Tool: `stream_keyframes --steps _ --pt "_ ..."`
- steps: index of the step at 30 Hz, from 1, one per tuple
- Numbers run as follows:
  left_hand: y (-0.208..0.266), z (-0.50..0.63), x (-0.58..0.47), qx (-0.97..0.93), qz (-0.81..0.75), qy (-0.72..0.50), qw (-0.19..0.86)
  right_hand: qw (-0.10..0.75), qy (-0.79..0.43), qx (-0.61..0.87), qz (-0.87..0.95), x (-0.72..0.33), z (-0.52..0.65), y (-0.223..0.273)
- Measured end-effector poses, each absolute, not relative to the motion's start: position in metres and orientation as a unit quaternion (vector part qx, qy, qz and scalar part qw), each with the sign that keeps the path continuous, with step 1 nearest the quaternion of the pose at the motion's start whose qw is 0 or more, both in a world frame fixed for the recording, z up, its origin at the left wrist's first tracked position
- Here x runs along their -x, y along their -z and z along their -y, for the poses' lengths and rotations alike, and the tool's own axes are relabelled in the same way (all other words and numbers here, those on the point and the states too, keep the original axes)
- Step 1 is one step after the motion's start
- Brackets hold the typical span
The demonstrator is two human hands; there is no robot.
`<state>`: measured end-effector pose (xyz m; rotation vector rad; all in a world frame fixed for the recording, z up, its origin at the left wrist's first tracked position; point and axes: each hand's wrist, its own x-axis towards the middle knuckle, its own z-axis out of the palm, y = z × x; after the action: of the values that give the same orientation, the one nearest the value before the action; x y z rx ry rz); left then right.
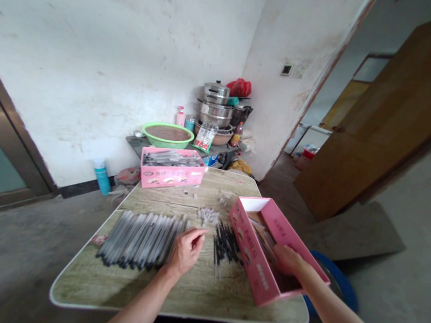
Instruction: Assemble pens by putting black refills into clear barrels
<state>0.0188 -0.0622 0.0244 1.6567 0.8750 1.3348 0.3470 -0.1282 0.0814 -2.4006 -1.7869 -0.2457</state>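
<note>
My left hand is just above the table, its fingers curled together; whatever they may hold is too small to make out. Beside it on the left lies a row of clear pen barrels with dark ends toward me. A heap of thin black pen parts lies to its right, and small whitish pieces are piled just beyond. My right hand reaches inside a pink box that holds some slender pen parts. Blur and the box hide those fingers.
Another pink box, full of pens, stands at the table's far left. Behind it a green basin and stacked steel pots sit on a low stand. A blue round rim shows below the table's right edge.
</note>
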Motion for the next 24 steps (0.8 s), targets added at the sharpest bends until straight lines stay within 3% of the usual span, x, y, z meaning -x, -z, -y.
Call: stream_keyframes --steps 4,7,10,16,24 --pt "-0.019 0.059 -0.019 -0.645 -0.340 -0.510 0.456 0.051 0.089 0.807 0.582 -0.317 0.125 -0.119" --pt "-0.018 0.057 -0.022 -0.617 -0.311 -0.472 0.547 0.124 0.042 0.740 0.660 -0.261 0.135 -0.132" --pt "-0.020 0.058 -0.023 -0.604 -0.263 -0.438 0.611 0.170 -0.044 0.686 0.706 -0.199 0.145 -0.111" --pt "-0.018 0.057 -0.021 -0.573 -0.246 -0.413 0.664 0.235 -0.094 0.675 0.693 -0.157 0.144 -0.046" --pt "-0.005 0.048 -0.025 -0.540 -0.290 -0.478 0.629 0.096 -0.066 0.791 0.600 -0.170 0.153 -0.026"
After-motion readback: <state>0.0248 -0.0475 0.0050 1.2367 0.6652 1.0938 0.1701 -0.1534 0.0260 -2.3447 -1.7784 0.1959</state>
